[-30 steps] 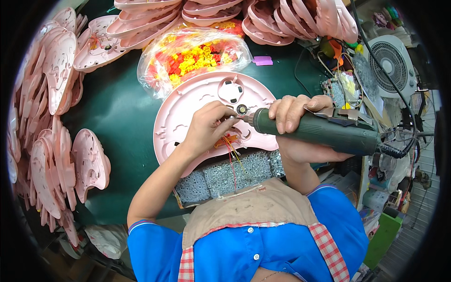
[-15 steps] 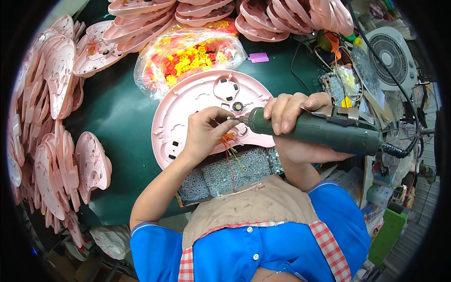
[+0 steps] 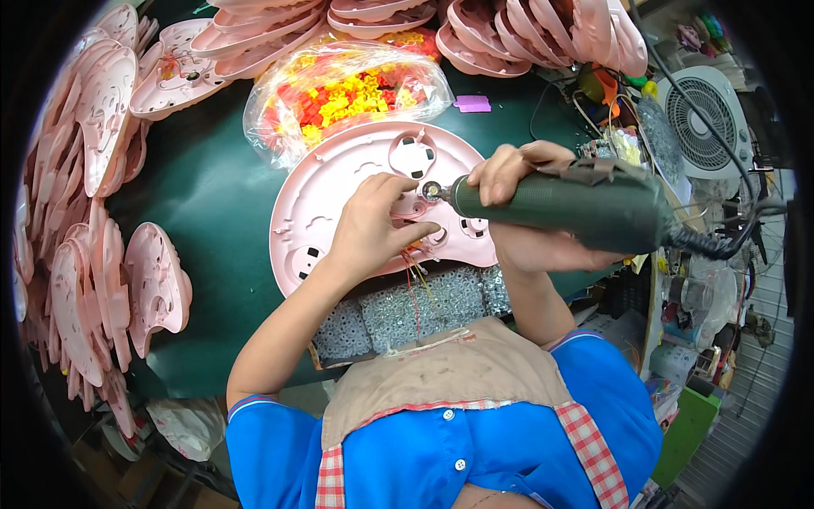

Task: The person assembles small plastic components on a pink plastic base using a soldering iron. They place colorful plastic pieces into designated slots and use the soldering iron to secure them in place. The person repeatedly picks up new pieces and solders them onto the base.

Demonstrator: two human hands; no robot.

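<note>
A pink curved plastic shell lies with its hollow side up in front of me. My right hand is wrapped round a dark green electric screwdriver, held level with its tip pointing left. That tip is at a small round metal-and-black part in the shell. Over the shell's middle, my left hand has thumb and forefinger spread on either side of a spot by the tip, with nothing visible between them. Thin red and yellow wires hang over the shell's near edge.
Stacks of pink shells crowd the left side, with more shells along the back. A clear bag of yellow and red pieces sits behind the work. Silvery padded blocks lie near me. At right stands a fan; a cable trails from the screwdriver.
My left thumb and forefinger, pinched by the screwdriver tip before, have parted. The tip has moved slightly left and up to the round part.
</note>
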